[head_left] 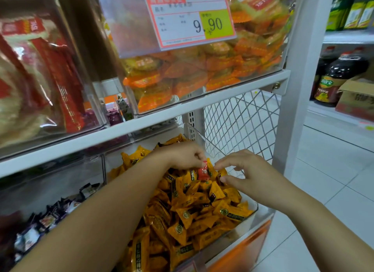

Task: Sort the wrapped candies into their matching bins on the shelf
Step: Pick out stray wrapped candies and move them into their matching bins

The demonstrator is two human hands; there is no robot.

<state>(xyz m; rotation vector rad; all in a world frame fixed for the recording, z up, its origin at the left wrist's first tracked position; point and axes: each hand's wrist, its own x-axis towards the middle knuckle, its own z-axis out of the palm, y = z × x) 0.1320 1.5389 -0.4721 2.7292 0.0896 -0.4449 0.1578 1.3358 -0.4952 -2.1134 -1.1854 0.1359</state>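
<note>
A clear bin (255, 208) on the lower shelf is heaped with yellow wrapped candies (194, 213). My left hand (183, 155) reaches over the heap and pinches a small red wrapped candy (203, 173) by its top, lifting it just above the yellow ones. My right hand (245, 175) hovers just right of the red candy with fingers spread and nothing in it. The bin to the left (60, 180) holds dark purple and white wrapped candies (46, 219).
On the shelf above stand a clear bin of orange wrapped snacks (194, 75) with a price tag (189, 18) and a bin of red packets (40, 79). A white shelf rail (141, 123) overhangs my hands. Wire mesh (240, 119) backs the shelf. Bottles (336, 77) stand at right.
</note>
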